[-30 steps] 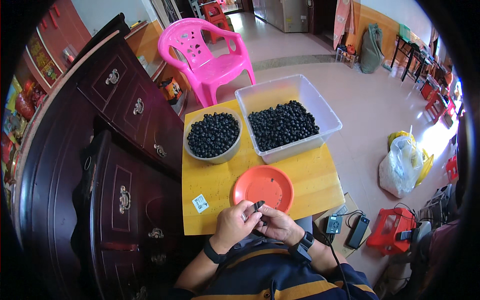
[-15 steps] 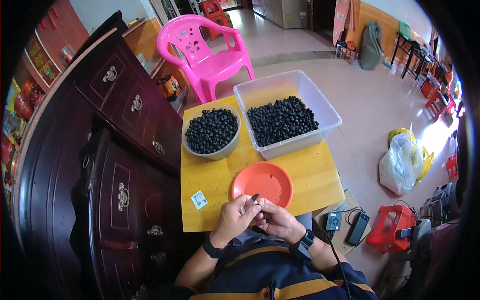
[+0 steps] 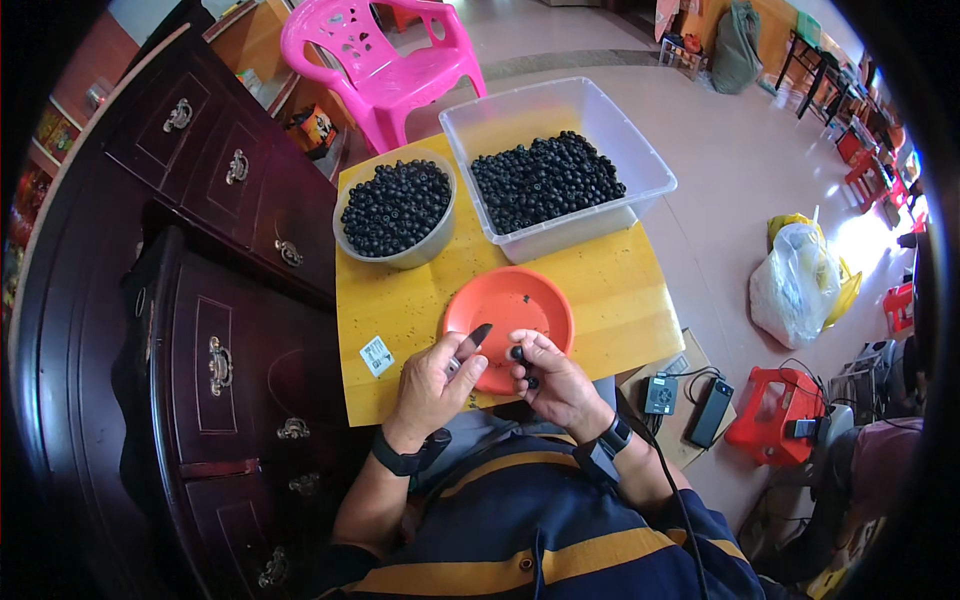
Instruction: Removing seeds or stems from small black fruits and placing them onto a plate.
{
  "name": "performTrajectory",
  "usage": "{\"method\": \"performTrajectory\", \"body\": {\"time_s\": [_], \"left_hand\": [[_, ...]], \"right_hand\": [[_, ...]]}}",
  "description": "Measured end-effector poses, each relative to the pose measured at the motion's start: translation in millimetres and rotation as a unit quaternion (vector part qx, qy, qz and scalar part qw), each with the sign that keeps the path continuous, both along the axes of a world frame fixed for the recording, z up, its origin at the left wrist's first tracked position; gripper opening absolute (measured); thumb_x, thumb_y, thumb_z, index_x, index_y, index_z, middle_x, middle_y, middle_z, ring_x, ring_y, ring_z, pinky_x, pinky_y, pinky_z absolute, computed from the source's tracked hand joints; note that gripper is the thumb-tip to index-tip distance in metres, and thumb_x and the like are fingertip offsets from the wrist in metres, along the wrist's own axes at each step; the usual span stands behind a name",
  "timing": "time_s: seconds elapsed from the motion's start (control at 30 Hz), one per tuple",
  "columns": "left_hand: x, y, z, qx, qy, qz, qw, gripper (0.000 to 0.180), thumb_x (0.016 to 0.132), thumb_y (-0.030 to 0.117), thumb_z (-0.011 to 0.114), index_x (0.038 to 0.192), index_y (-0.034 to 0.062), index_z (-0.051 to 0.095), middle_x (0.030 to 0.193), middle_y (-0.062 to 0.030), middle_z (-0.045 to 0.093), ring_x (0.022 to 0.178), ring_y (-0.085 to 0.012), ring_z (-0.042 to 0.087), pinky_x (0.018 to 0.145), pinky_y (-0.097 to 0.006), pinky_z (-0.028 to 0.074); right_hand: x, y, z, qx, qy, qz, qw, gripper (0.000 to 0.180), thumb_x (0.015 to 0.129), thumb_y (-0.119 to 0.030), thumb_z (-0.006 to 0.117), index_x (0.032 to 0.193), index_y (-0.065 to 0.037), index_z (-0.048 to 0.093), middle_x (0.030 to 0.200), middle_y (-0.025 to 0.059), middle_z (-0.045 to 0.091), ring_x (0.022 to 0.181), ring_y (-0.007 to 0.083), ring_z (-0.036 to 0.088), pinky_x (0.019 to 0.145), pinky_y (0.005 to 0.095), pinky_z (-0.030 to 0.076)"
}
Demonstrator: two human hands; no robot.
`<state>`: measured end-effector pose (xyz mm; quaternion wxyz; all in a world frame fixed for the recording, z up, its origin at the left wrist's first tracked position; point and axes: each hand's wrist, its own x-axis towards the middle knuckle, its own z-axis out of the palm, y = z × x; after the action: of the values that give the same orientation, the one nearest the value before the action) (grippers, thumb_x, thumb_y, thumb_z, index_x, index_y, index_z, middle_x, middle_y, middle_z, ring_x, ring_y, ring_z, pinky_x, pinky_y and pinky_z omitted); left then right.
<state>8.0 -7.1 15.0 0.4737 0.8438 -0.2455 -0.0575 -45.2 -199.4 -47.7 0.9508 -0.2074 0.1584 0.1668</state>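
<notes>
My left hand (image 3: pixel 428 385) is closed around a small knife, its dark blade (image 3: pixel 481 334) angled up to the right past the thumb. In my right hand (image 3: pixel 563 385) a black berry-like ball (image 3: pixel 516 352) is pinched between thumb and forefinger. A second dark ball (image 3: pixel 532 382) sits lower in the same fingers. Both hands hover apart at the near rim of an orange-red plate (image 3: pixel 500 292), which has a few dark bits on it. Behind it stand a round tub (image 3: pixel 437 243) and a rectangular clear plastic box (image 3: pixel 648 190), both holding many similar black balls.
The yellow table (image 3: pixel 625 300) carries a small white label (image 3: pixel 377 356) and scattered dark specks. A dark wooden cabinet (image 3: pixel 250 350) stands close on the left, a pink chair (image 3: pixel 385 85) beyond the table. To the right are black power adapters (image 3: pixel 711 411), a red stool (image 3: pixel 765 425) and plastic bags (image 3: pixel 795 290).
My hands have drawn apart, the knife moving left with my left hand and the right hand shifting slightly right. Two black balls now show in my right fingers. The whole view has tilted downward.
</notes>
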Motion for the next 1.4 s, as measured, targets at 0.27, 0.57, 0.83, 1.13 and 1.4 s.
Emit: {"method": "performTrajectory", "body": {"time_s": [0.27, 0.57, 0.83, 1.13, 1.4], "left_hand": [[-4.7, -7.8, -2.1, 0.042, 0.003, -0.04, 0.998, 0.015, 0.092, 0.015, 0.067, 0.092, 0.0008, 0.061, 0.076, -0.0109, 0.066, 0.067, -0.0189, 0.066, 0.061, -0.032, 0.05], [-7.8, -20.1, 0.8, 0.092, -0.104, -0.011, 0.99, 0.03, 0.084, 0.03, 0.079, 0.083, 0.0052, 0.062, 0.073, -0.0089, 0.068, 0.062, -0.0251, 0.067, 0.056, -0.034, 0.051], [-6.5, -17.9, -7.9, 0.106, -0.15, -0.017, 0.983, 0.034, 0.087, 0.034, 0.076, 0.078, 0.0062, 0.06, 0.069, -0.0089, 0.066, 0.061, -0.0259, 0.067, 0.053, -0.036, 0.049], [-4.8, -15.1, -10.4, 0.098, -0.161, -0.005, 0.982, 0.037, 0.085, 0.041, 0.075, 0.078, 0.009, 0.059, 0.069, -0.0075, 0.067, 0.061, -0.0284, 0.067, 0.052, -0.04, 0.05], [-3.2, -14.2, -8.8, 0.101, -0.184, -0.015, 0.978, 0.037, 0.086, 0.041, 0.075, 0.077, 0.0087, 0.058, 0.07, -0.0077, 0.066, 0.06, -0.0283, 0.067, 0.052, -0.039, 0.05]], "right_hand": [[-1.0, 4.7, -0.4, 0.0, 0.002, -0.001, 1.0, 0.015, 0.104, -0.023, 0.054, 0.113, -0.014, 0.062, 0.095, -0.0027, 0.065, 0.076, 0.0058, 0.06, 0.065, 0.0209, 0.049], [-4.5, 13.3, -0.6, 0.062, 0.025, 0.037, 0.997, 0.017, 0.105, -0.028, 0.053, 0.107, -0.011, 0.059, 0.089, -0.0022, 0.061, 0.068, 0.0054, 0.056, 0.059, 0.0195, 0.048], [-2.9, 16.0, 1.6, 0.066, 0.007, 0.05, 0.997, 0.012, 0.104, -0.022, 0.053, 0.105, -0.012, 0.058, 0.086, -0.0023, 0.061, 0.069, 0.0054, 0.055, 0.059, 0.0211, 0.047], [-5.6, 23.2, 5.5, 0.038, 0.031, 0.012, 0.999, 0.01, 0.104, -0.022, 0.054, 0.106, -0.014, 0.059, 0.086, -0.0049, 0.06, 0.07, 0.0038, 0.055, 0.061, 0.0205, 0.046], [-5.5, 22.9, 9.0, 0.033, 0.033, 0.018, 0.999, 0.011, 0.104, -0.023, 0.054, 0.104, -0.013, 0.059, 0.084, -0.0053, 0.059, 0.069, 0.0035, 0.054, 0.061, 0.0202, 0.046]]}}
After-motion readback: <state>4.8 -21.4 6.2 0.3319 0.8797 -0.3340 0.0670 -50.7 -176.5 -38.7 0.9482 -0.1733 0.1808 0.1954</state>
